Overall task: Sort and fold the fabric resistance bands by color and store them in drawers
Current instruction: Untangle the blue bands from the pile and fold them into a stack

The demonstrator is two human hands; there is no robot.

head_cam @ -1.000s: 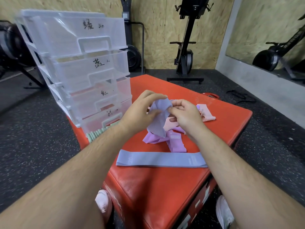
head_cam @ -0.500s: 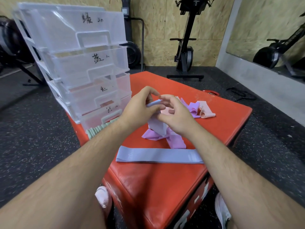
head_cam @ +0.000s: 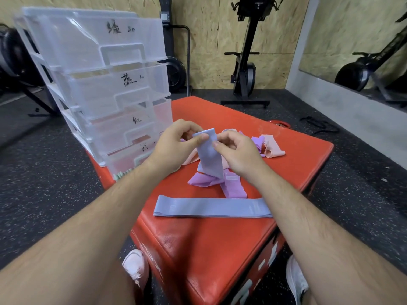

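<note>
My left hand (head_cam: 176, 144) and my right hand (head_cam: 236, 150) pinch the top edge of a grey-blue band (head_cam: 210, 158) that hangs down between them above the red box (head_cam: 220, 249). Under it lies a pile of purple bands (head_cam: 229, 186) and pink bands (head_cam: 273, 148). A second grey-blue band (head_cam: 211, 207) lies flat and stretched out nearer to me. The clear drawer unit (head_cam: 105, 84) stands at the box's left, its drawers labelled in black marker. Green bands (head_cam: 122, 174) show at the edge of the lowest drawer.
The red box stands on dark speckled gym floor (head_cam: 55, 183). Exercise machines (head_cam: 247, 62) stand by the plywood wall behind. A black strap (head_cam: 319, 125) lies on the floor to the right. My shoes (head_cam: 135, 266) show below the box's front edge.
The grey-blue band was bunched between my hands; now it hangs flat and smooth from both hands. My hands have shifted slightly and the view has moved closer.
</note>
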